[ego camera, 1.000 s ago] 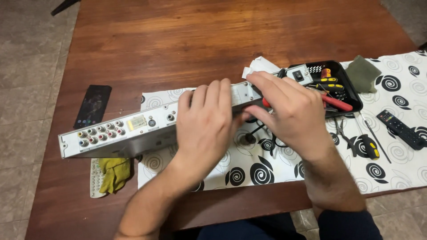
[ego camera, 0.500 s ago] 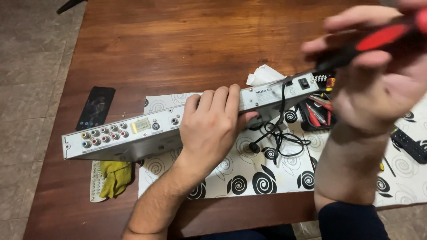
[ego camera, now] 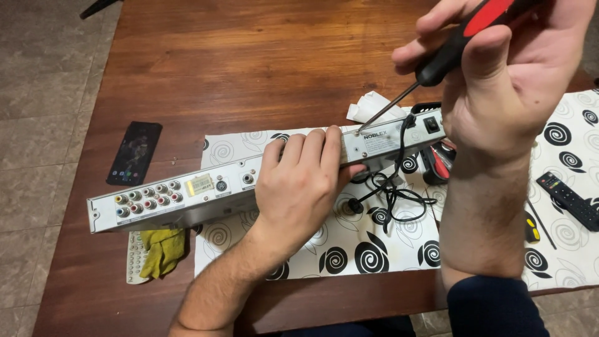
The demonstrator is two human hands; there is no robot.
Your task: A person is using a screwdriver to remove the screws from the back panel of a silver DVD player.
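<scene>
My left hand (ego camera: pixel 306 178) grips a long silver media player (ego camera: pixel 181 193) stood on its edge, back panel with coloured sockets facing me. My right hand (ego camera: pixel 511 68) is raised close to the camera and holds a red and black screwdriver (ego camera: pixel 449 47). Its thin metal tip touches the top of the back panel just right of my left fingers. The player's black power cable (ego camera: pixel 390 196) lies coiled on the mat below.
A white mat with black rose prints (ego camera: pixel 349 249) covers part of the brown wooden table (ego camera: pixel 249 62). A dark phone (ego camera: pixel 134 153) lies left, a yellow cloth (ego camera: pixel 162 249) on a pale remote (ego camera: pixel 135 259) below the player. A black remote (ego camera: pixel 568 200) lies right; white tissue (ego camera: pixel 371 106) behind the player.
My right hand lifted from the tool case area with the screwdriver and brought its tip down onto the player's back panel. My left hand kept its hold.
</scene>
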